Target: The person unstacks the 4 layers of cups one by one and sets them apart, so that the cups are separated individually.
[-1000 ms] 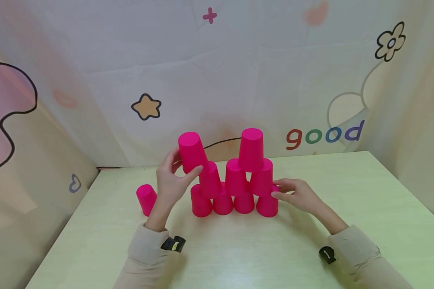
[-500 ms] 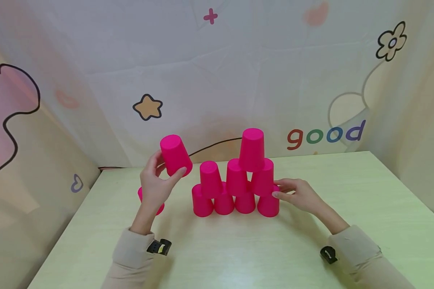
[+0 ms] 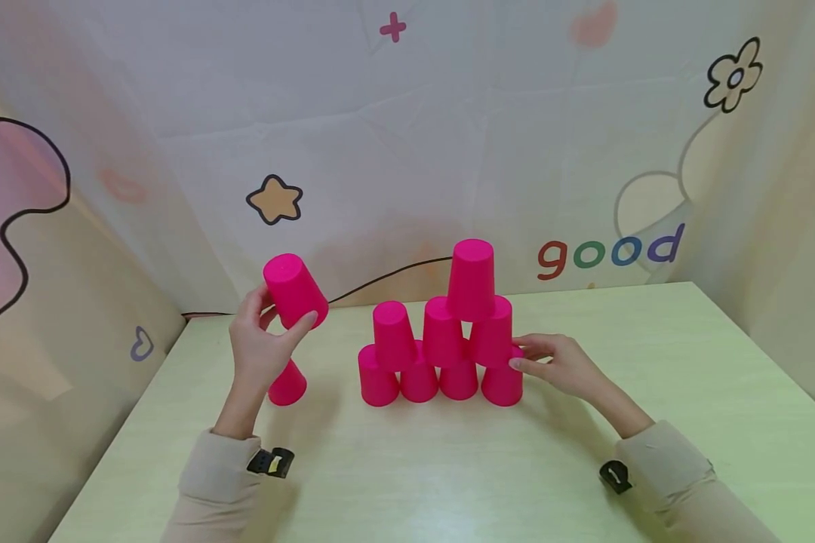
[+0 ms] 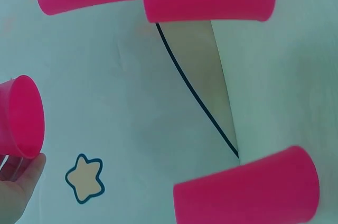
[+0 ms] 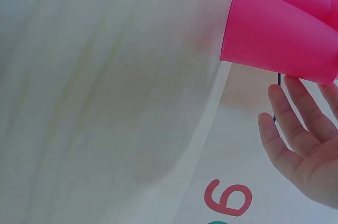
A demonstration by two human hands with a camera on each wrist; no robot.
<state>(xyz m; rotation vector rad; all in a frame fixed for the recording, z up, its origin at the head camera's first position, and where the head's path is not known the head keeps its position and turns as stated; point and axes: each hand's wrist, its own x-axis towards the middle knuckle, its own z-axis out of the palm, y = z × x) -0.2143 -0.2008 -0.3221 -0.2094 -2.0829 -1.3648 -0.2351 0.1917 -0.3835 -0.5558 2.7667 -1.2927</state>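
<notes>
My left hand (image 3: 261, 351) grips a pink plastic cup (image 3: 297, 294), upside down and tilted, in the air left of the stack. Its open mouth (image 4: 29, 118) shows in the left wrist view. Below it a lone pink cup (image 3: 287, 386) stands inverted on the table, partly hidden by the hand. Inverted pink cups form a stack: several in the bottom row (image 3: 379, 377), three above (image 3: 394, 335), and one top cup (image 3: 472, 280) over the right pair. My right hand (image 3: 560, 366), fingers extended, rests its fingertips at the bottom right cup (image 3: 502, 388).
The pale wooden table (image 3: 407, 475) ends at a printed cloth backdrop (image 3: 407, 151) bearing a star (image 3: 275, 200) and the word "good" (image 3: 611, 253). Each cuff has a dark wrist strap, one on the left (image 3: 272, 461) and one on the right (image 3: 614, 477).
My left hand has carried its cup leftward, away from the stack's left side, until it is above the lone cup. The stack and my right hand have stayed in place.
</notes>
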